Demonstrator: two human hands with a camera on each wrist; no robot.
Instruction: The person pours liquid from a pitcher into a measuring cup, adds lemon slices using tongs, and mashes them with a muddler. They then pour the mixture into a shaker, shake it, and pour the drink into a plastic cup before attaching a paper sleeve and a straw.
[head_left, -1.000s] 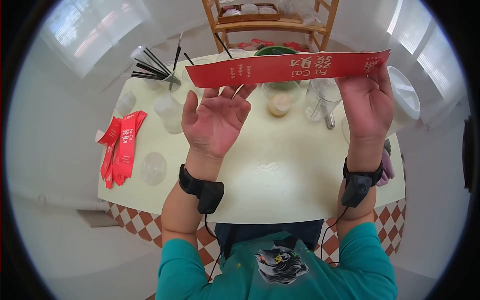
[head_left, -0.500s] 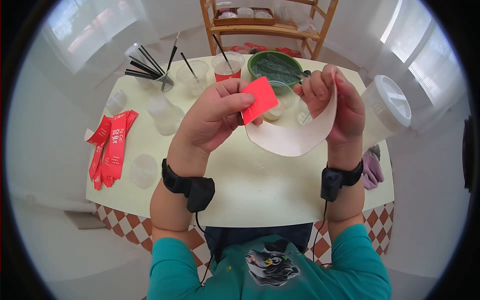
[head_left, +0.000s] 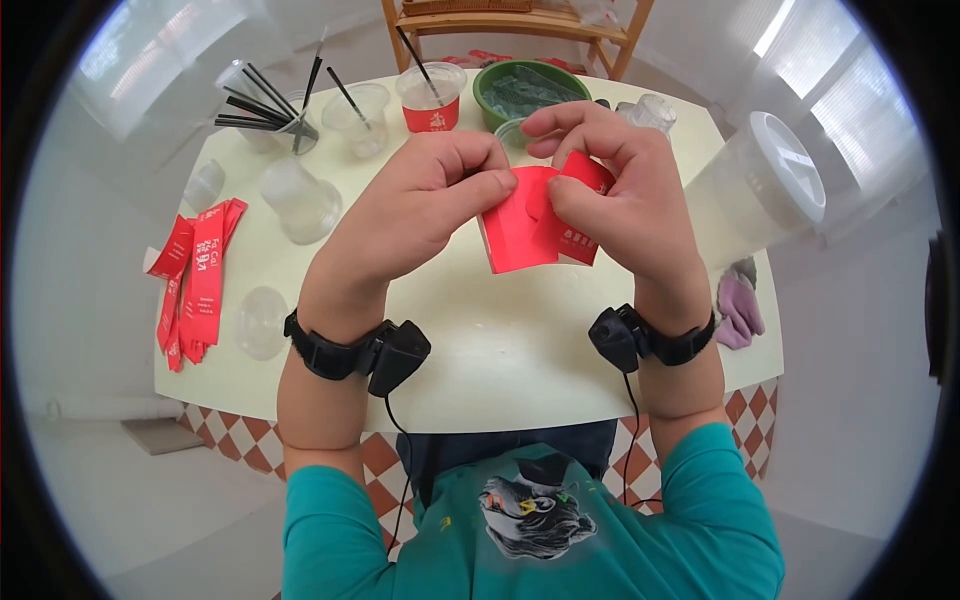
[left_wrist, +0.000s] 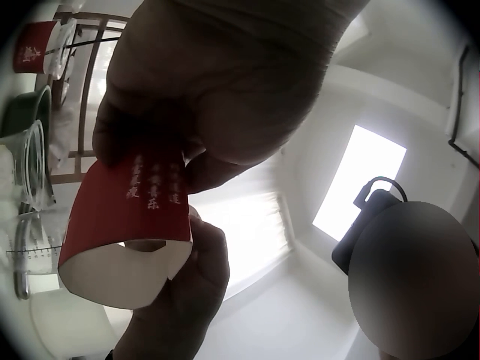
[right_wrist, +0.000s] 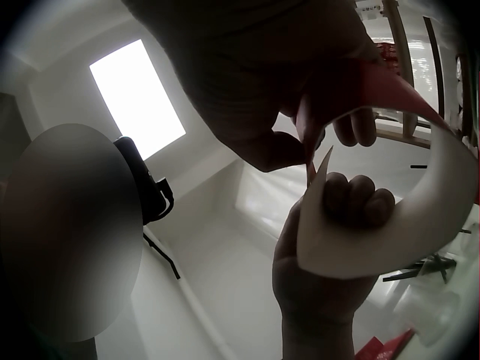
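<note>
A red paper cup sleeve with printed lettering is bent into a loop above the table. In the left wrist view the sleeve shows its white inside through the lower opening. My left hand pinches one end of it, thumb on the red outer face. On the other end, my right hand grips with its thumb against the print. The two ends come together between the hands. Seen from the right wrist, curled fingers of the left hand reach inside the loop.
Several flat red sleeves lie at the table's left, near a round clear lid. Behind stand black straws in a cup, a red-sleeved cup and a green basin. At right are a lidded pitcher and a purple cloth.
The sleeve went from stretched out flat to curved, then to a loop with its ends brought together. My left hand went from open fingers to pinching its end; both hands drew closer.
</note>
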